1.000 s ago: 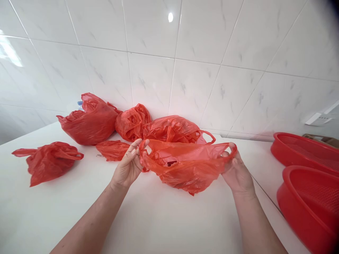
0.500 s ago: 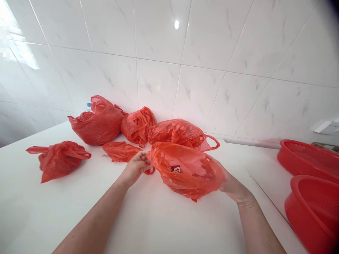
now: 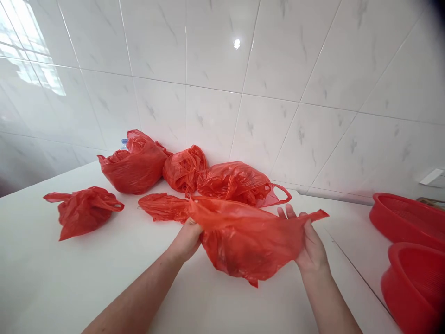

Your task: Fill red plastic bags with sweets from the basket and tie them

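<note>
A thin red plastic bag [image 3: 248, 241] hangs just over the white table between my two hands, its near side turned towards me. My left hand [image 3: 189, 236] is closed on the bag's left edge, thumb on top. At the other end my right hand [image 3: 311, 246] grips the right edge under a handle that sticks out to the right; its thumb lies in front and some fingertips show behind the plastic. Dark shapes show faintly through the bag, too blurred to name.
Behind stand a large red bag [image 3: 134, 164], a round bundled bag [image 3: 186, 169] and a looped-handle bag [image 3: 239, 181] against the tiled wall [image 3: 215, 111]. A flat bag [image 3: 163, 207] and a knotted bag [image 3: 85, 211] lie left. Red plastic baskets [image 3: 399, 273] stand right.
The bag's wide mouth, earlier showing a dark red printed packet inside, has folded over, hiding the packet. My right hand moved from the handle to beneath the bag, then to its right edge.
</note>
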`<state>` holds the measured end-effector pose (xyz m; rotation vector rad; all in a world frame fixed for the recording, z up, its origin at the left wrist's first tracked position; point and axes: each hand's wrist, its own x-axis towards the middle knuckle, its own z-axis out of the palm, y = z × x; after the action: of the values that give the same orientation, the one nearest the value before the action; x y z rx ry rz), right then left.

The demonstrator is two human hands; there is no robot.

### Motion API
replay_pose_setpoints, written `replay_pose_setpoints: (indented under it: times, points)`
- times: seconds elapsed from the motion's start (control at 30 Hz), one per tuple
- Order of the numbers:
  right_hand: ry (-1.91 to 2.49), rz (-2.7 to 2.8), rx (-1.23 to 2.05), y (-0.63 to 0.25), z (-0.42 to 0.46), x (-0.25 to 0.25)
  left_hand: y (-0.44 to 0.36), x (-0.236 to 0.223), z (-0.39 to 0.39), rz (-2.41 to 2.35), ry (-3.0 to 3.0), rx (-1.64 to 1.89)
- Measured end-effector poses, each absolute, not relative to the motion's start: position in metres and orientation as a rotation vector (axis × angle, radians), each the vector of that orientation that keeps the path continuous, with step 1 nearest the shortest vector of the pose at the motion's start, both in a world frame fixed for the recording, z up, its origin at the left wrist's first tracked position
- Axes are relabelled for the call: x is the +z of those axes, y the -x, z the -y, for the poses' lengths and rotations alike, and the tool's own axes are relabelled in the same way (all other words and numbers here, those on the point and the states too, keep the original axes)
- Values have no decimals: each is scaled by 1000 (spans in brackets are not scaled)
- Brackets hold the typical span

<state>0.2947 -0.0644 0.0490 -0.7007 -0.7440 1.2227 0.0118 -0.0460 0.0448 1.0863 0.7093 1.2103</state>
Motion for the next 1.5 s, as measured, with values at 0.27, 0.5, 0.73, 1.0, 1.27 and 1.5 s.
replay_pose_setpoints:
  times: [0.27,0.5,0.73,1.0,1.27,1.5]
  points:
    - [622,802,1218,-292,56,44,-22,28,44,-663,-710,1159]
    - [758,851,1373,-289,64,43,-33,25,50,-672,-665,1137]
    - [699,779,1301,-271,68,46,-24,31,50,-516,-878,1094]
    - [966,1226,1326,-246,87,65,-30,39,61,-297,-1044,982]
    - [1121,1227,1315,-220,89,63,-40,35,62,-435,-942,1071]
    - [959,1175,1450,-217,82,52,-44,32,64,-535,-1088,1001]
